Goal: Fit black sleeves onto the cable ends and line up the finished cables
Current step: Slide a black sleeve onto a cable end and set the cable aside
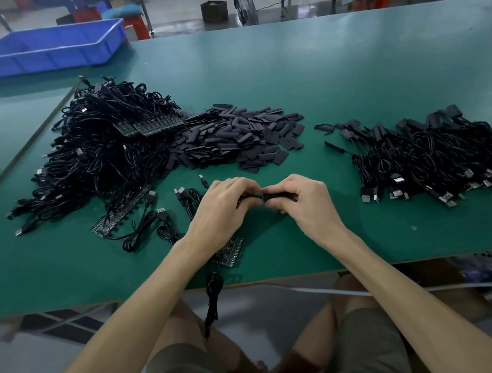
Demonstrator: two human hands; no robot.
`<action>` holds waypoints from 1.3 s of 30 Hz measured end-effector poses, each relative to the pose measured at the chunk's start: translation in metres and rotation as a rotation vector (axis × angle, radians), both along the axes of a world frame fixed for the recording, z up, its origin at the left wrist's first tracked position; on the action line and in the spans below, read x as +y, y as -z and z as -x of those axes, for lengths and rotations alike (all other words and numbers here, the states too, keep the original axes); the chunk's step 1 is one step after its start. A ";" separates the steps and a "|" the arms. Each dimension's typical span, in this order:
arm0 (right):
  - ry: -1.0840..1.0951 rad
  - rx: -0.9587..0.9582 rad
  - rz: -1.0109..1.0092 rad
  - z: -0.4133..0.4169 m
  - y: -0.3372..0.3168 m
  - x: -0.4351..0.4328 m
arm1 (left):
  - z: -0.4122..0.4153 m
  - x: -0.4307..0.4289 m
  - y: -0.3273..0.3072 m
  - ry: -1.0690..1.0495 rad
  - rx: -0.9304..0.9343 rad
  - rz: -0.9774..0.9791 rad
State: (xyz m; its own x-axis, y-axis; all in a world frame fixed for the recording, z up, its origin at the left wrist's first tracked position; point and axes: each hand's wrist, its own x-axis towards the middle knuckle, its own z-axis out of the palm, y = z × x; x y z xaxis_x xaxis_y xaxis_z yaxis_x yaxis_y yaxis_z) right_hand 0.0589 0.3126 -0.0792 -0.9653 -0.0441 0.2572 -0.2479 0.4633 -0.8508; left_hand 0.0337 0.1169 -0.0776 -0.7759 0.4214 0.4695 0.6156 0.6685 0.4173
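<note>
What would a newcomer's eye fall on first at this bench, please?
Probably the big tangle of black cables at the left of the green table, with loose black sleeves heaped beside it. Nearer, the left hand and right hand pinch one sleeve between them; sleeved cables lie at right.

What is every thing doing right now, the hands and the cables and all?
left hand: pinching a cable end
right hand: gripping a black sleeve
hanging cable: dangling off the table
loose sleeves: heaped
unsleeved cables: piled, tangled
finished cables: lying together, right side
blue bin: upright
</note>
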 end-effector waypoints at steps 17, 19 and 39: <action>0.102 -0.038 0.188 0.003 0.000 0.003 | 0.010 -0.002 0.002 -0.106 -0.089 -0.012; 0.094 -0.033 0.171 0.003 0.000 0.002 | 0.012 -0.004 0.003 -0.085 -0.151 -0.040; 0.024 0.061 -0.068 0.000 -0.002 -0.002 | 0.009 -0.003 -0.007 -0.008 -0.206 -0.047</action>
State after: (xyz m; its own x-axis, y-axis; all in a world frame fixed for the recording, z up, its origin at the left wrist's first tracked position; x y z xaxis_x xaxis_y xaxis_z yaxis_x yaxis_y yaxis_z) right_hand 0.0588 0.3101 -0.0770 -0.9491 -0.0401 0.3125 -0.2859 0.5260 -0.8010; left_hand 0.0249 0.1139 -0.0709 -0.8608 0.3961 0.3196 0.5087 0.6498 0.5648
